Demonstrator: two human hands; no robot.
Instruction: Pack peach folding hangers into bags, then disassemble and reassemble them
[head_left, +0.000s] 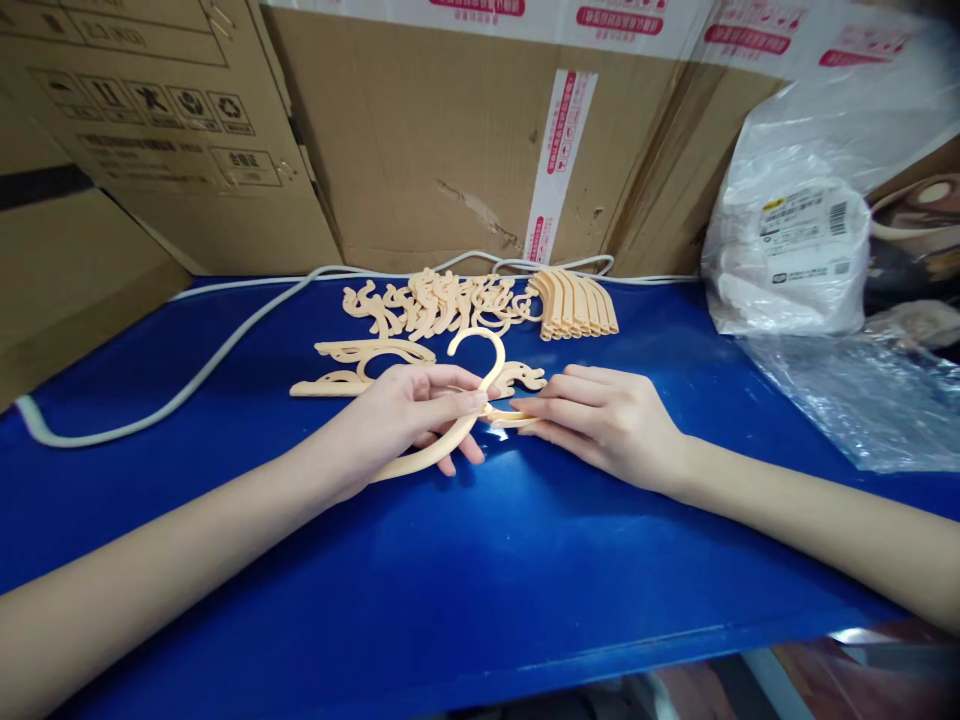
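Note:
Between thumb and fingers, my left hand [424, 410] pinches a cream plastic hanger [480, 347] near the base of its hook, which curls upward. One curved arm of the hanger runs down to the left under my wrist. From the right, my right hand [611, 415] is closed on a cream hanger arm [510, 419] that meets the hook piece at my left fingertips. Whether the two parts are joined is hidden by my fingers. Just behind my hands lie more hanger pieces [375, 350], partly covered by my left hand.
Further back are a heap of loose hook parts [442, 302] and a row of stacked hanger arms [577, 304]. A white cable [247, 335] crosses the blue table [480, 580]. Cardboard boxes [442, 130] stand behind; a plastic-wrapped package [795, 240] sits at the right.

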